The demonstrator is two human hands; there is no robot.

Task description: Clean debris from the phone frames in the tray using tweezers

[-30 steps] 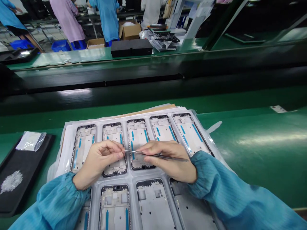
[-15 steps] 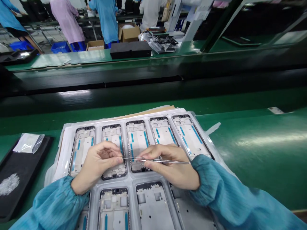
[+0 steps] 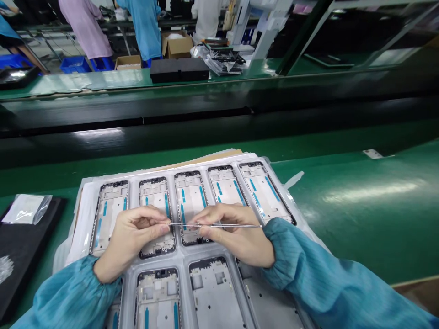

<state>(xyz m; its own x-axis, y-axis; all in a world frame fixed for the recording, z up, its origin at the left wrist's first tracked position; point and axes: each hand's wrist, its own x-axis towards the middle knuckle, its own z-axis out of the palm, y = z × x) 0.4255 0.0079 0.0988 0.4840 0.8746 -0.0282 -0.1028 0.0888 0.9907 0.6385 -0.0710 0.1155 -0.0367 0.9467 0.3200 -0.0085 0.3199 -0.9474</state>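
Note:
My right hand (image 3: 236,233) is closed around a pair of thin metal tweezers (image 3: 219,225), held nearly level. Their tips reach the pinched thumb and fingertips of my left hand (image 3: 137,230); whatever sits between those fingers is too small to make out. Both hands are above a clear plastic tray (image 3: 183,258) that bears several phone frames in rows. Blue strips mark the phone frame (image 3: 192,192) behind the tweezers and the others in the far row. A plainer grey phone frame (image 3: 216,297) lies in the near row.
At the left, a black foam pad (image 3: 30,256) carries a small clear bag (image 3: 27,209) and a heap of clear bits (image 3: 5,268). A dark conveyor belt (image 3: 192,123) runs behind the green table (image 3: 360,219). Co-workers stand beyond it, near a black box (image 3: 179,70).
The whole view has shifted slightly, so the tray and hands appear a bit further left. My hands keep the same hold, with the tweezers now closer to level.

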